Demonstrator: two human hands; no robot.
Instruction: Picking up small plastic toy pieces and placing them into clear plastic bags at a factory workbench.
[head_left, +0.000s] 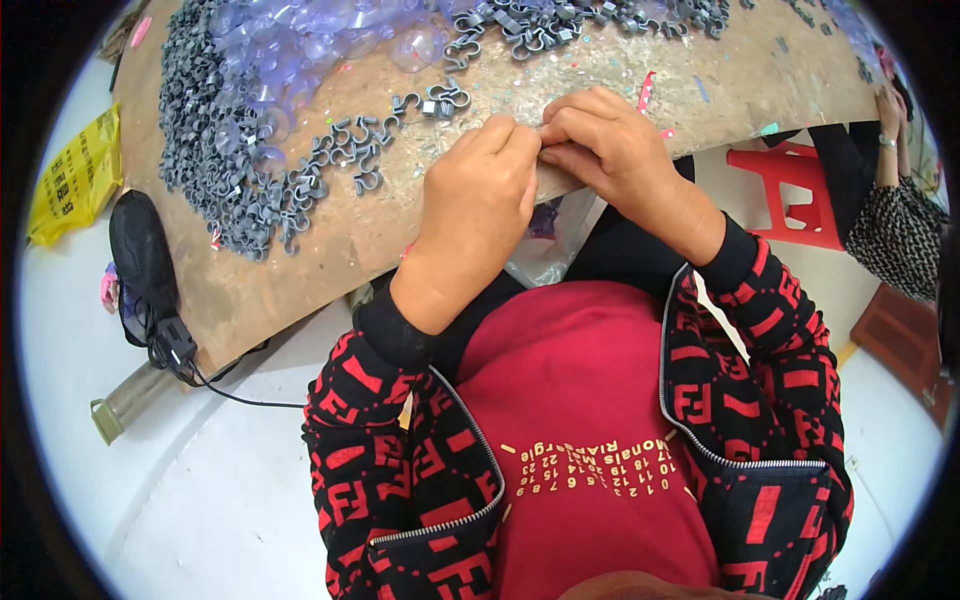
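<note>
My left hand (478, 205) and my right hand (622, 148) meet over the near edge of the worktable, fingertips nearly touching. Both are closed in a pinch. What lies between the fingers is hidden or too small to make out. Just beyond my left hand sit a few grey plastic clips (440, 101), open hook shapes with a small block at one end. More of these form a large grey pile (205, 130) on the left of the table. Clear bluish suction cups (300, 50) are heaped beside that pile.
The worn wooden table (560, 80) carries small scraps and a red strip (646, 92). A black bag (140, 240) with a cable hangs at its left corner, near a yellow plastic bag (80, 170). At right are a red stool (790, 190) and another person's arm (890, 150).
</note>
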